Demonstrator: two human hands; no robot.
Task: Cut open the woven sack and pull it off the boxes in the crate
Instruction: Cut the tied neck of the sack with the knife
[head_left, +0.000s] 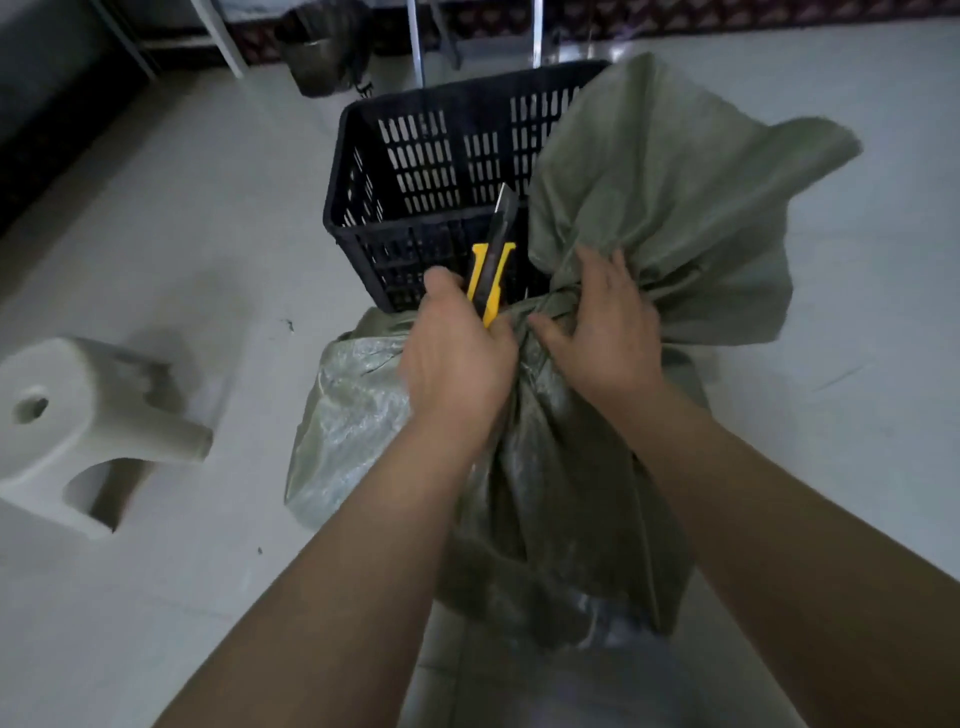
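Your right hand (602, 332) grips the grey-green woven sack (649, 182) taut so your left hand (457, 358), clutching the yellow utility knife (491, 275), can cut

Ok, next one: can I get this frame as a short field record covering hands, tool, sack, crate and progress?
left hand: grips a yellow-and-black utility knife, tip pointing up and away
right hand: grips the gathered neck of the sack
sack: green woven, neck tied shut, loose top flopped against the crate's right side
crate: black slotted plastic, behind the sack; visible part holds nothing
contents: hidden inside the sack
stool: white plastic, on the floor at left
progress: no cut visible yet
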